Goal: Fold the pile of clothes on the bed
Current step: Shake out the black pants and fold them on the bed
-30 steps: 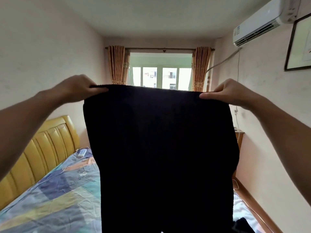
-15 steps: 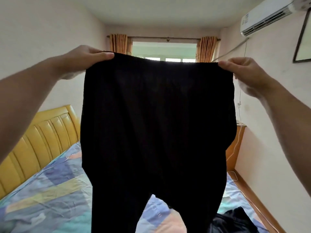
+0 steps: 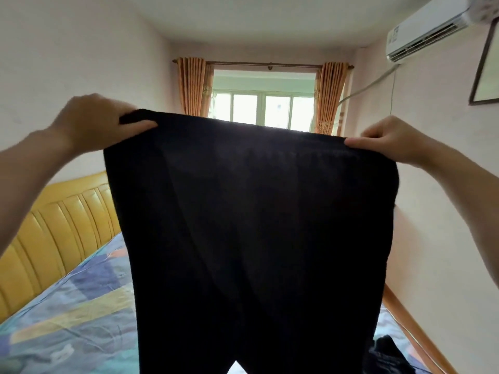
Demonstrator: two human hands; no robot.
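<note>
Both hands, left [image 3: 91,122] and right [image 3: 391,141], pinch black knit trousers [image 3: 251,238] at waistband; I level corners, then fold legs together.

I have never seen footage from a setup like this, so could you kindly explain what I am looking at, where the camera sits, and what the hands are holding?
There is no machine here: a person wears one wide-angle camera on the head, so you see the room from their own viewpoint, with both arms reaching forward.

The left hand and the right hand each pinch one end of the waistband of a pair of black trousers, holding them up spread out in the air. The split between the legs shows at the bottom edge.

Below lies the bed, with a patchwork sheet in blue, yellow and green and a yellow padded headboard on the left. A dark garment lies on the bed at lower right, presumably more of the pile to fold.

Behind are a curtained window, an air conditioner and a framed picture.
</note>
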